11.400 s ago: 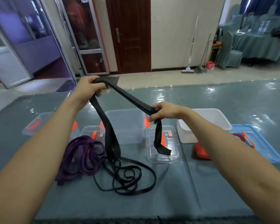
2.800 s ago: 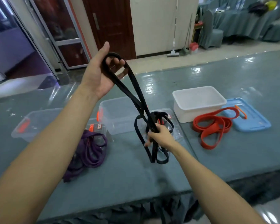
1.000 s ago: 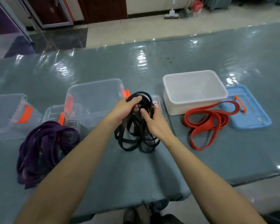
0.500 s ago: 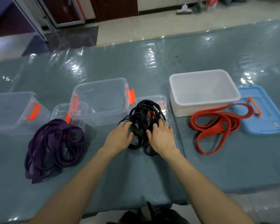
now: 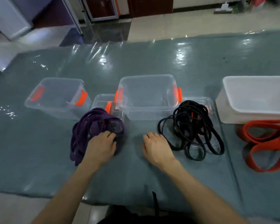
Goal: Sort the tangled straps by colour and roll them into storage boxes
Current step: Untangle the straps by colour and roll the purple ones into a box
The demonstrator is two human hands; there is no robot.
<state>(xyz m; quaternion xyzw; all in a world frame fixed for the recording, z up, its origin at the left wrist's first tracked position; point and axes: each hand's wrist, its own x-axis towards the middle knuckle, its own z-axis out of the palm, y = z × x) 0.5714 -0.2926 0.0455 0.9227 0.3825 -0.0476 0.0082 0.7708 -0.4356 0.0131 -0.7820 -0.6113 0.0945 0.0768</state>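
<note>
The purple straps (image 5: 94, 125) lie in a loose pile left of centre, partly on a clear lid (image 5: 102, 101). My left hand (image 5: 100, 147) rests on the near side of this pile, its fingers curled into the loops. A black strap bundle (image 5: 191, 125) sits coiled on another clear lid (image 5: 212, 109) right of centre. My right hand (image 5: 155, 146) lies palm down on the table just left of the black loops and holds nothing. Red straps (image 5: 265, 143) lie flat at the far right.
Behind the straps stand three empty boxes: a clear one with orange latches (image 5: 55, 97) at left, a second clear one (image 5: 145, 96) in the middle, and a white tub (image 5: 255, 101) at right. The table's near edge (image 5: 39, 194) runs below my forearms.
Both hands have let go of the black bundle, which now lies on its lid. My left hand has moved left onto the purple straps. The view has shifted left.
</note>
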